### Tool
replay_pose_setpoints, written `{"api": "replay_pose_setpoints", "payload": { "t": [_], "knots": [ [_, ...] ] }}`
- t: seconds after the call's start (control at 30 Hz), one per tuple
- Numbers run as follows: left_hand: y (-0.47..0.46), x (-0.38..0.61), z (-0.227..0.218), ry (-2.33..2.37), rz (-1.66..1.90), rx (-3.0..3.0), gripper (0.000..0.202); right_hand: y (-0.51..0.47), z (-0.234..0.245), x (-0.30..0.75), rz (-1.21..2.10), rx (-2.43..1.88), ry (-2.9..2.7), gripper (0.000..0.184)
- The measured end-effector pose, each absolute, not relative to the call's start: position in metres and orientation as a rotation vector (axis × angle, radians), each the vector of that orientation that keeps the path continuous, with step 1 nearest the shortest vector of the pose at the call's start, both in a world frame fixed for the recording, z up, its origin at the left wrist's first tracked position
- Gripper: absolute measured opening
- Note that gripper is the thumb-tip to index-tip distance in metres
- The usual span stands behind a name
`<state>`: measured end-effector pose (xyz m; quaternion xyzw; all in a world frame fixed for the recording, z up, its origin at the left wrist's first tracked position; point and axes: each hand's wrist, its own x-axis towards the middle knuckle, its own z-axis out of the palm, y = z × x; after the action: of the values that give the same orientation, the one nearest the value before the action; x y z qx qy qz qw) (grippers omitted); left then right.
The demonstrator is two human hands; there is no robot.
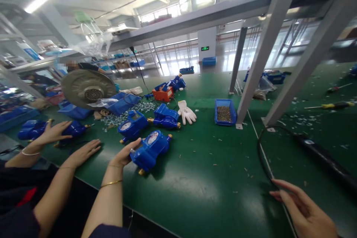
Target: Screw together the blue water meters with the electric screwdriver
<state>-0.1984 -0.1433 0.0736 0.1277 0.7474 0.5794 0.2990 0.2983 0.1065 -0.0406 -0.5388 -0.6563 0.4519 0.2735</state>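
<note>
Just left of the frame's centre, the blue meter (149,152) is at the green desk (195,200), its brass-ended long axis slanting from lower left to upper right. Your left hand (125,153), the nearer, grips its left side, fingers closed against it. At lower right, well apart, your right hand's (308,210) fingers are half-curled; whether they pinch the black cable (260,148) I cannot tell.
</note>
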Motion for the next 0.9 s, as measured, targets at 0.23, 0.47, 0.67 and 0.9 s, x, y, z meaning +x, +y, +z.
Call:
{"api": "replay_pose_setpoints", "payload": {
  "t": [0.23,0.47,0.67,0.9],
  "knots": [
    [-0.081,-0.148,0.069,1.564,1.018,0.755,0.067,0.073,-0.009,0.234,0.884,-0.930,-2.066,0.047],
    [0.039,-0.069,0.091,1.253,0.711,1.309,0.050,0.049,0.018,0.202,0.954,-0.527,-2.432,0.097],
    [-0.008,-0.085,0.079,1.871,1.504,1.070,0.070,0.027,-0.003,0.207,0.803,-0.792,-2.281,0.082],
    [-0.078,-0.016,0.032,2.006,1.537,0.784,0.102,-0.006,-0.001,0.171,0.789,-1.044,-2.137,0.091]
  ]
}}
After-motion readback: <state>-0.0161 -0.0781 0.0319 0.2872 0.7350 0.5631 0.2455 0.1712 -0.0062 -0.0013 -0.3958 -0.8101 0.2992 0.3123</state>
